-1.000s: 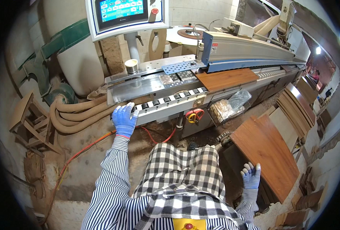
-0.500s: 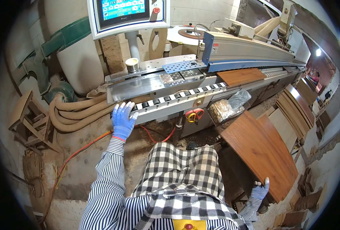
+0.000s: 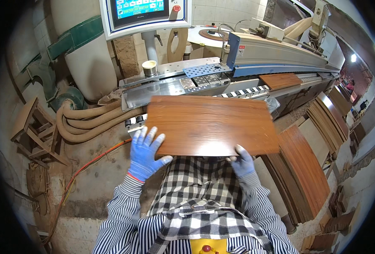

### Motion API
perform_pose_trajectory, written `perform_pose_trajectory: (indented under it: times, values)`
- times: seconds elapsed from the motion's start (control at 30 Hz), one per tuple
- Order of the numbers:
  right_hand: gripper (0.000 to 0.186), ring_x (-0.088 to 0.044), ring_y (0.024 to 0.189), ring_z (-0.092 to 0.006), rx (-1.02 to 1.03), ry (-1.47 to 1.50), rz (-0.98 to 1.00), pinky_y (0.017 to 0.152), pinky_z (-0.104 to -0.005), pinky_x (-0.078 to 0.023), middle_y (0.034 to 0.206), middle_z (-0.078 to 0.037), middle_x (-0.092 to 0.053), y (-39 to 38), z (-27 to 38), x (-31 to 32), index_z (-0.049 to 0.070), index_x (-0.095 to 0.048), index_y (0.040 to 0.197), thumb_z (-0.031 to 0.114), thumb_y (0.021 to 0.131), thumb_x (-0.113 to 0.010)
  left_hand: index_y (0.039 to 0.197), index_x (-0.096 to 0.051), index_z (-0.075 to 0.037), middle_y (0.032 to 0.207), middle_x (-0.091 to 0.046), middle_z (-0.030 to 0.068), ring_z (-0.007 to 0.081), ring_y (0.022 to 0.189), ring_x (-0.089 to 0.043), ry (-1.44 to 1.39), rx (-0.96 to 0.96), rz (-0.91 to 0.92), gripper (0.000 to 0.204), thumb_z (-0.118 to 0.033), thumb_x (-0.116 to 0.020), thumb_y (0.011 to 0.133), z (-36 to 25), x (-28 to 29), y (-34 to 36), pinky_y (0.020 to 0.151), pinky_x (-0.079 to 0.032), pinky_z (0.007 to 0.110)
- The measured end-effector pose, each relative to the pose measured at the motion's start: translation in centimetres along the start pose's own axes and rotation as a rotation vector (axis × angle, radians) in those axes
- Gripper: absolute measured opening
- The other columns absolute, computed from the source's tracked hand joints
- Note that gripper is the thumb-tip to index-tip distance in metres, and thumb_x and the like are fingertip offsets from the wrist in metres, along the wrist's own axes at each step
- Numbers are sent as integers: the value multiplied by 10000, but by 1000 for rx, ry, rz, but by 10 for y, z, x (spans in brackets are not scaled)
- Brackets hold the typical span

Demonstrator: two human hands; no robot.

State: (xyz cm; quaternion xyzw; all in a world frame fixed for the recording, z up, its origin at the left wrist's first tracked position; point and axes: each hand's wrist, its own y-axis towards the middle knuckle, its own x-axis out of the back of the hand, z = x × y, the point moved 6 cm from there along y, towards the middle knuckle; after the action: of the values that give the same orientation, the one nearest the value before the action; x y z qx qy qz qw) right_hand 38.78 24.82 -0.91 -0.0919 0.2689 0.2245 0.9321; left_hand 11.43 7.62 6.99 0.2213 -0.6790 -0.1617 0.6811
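A brown wood-grain board [image 3: 208,122] is raised in front of me, its far part covering a stretch of the machine's roller edge. My right hand [image 3: 242,164], in a blue glove, grips its near edge right of the middle, thumb on top. At the board's near left corner is my gloved left hand [image 3: 147,152], fingers spread; whether it touches the board I cannot tell. Farther along the edge-banding machine [image 3: 153,95] a second brown panel [image 3: 280,80] lies on the track.
A stack of brown boards [image 3: 303,169] stands at my right, with more panels [image 3: 329,114] behind it. Beyond the bed are a control screen [image 3: 143,10] and a small round can [image 3: 149,67]. Ribbed hoses [image 3: 86,122] and a wooden stool [image 3: 33,131] occupy the left.
My right hand has brought a board from the stack at the right round to the front. The left hand has come slightly nearer, to the board's corner. The panel on the track has slid farther away.
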Motion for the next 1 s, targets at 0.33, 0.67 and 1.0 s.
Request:
perform_pose_trajectory:
  times: [0.33, 0.67, 1.0]
  values:
    - [478, -611, 1071, -311, -259, 400, 157, 949, -462, -528, 1218, -184, -562, 75, -43, -82, -34, -443, 1310, 209, 933, -608, 1220, -607, -50, 1295, -573, 173, 352, 1233, -497, 169, 291, -159, 612, -482, -695, 797, 97, -4, -18, 1091, -314, 457]
    - [442, -636, 1005, -204, 70, -965, 150, 910, -329, -502, 1116, -141, -662, -40, -19, 15, -14, -534, 1283, 243, 925, -574, 1238, -602, -59, 1329, -547, 180, 341, 1265, -470, 152, 430, -90, 658, -537, -682, 794, 131, -26, 22, 1088, -320, 439]
    - [319, -613, 918, -296, 577, -1660, 290, 831, -427, -462, 1027, -120, -657, -76, -49, 14, 82, -621, 1120, 182, 816, -616, 1340, -521, -94, 1424, -447, 185, 350, 1343, -369, 194, 544, -10, 702, -555, -642, 824, 141, -18, 0, 1113, -257, 469]
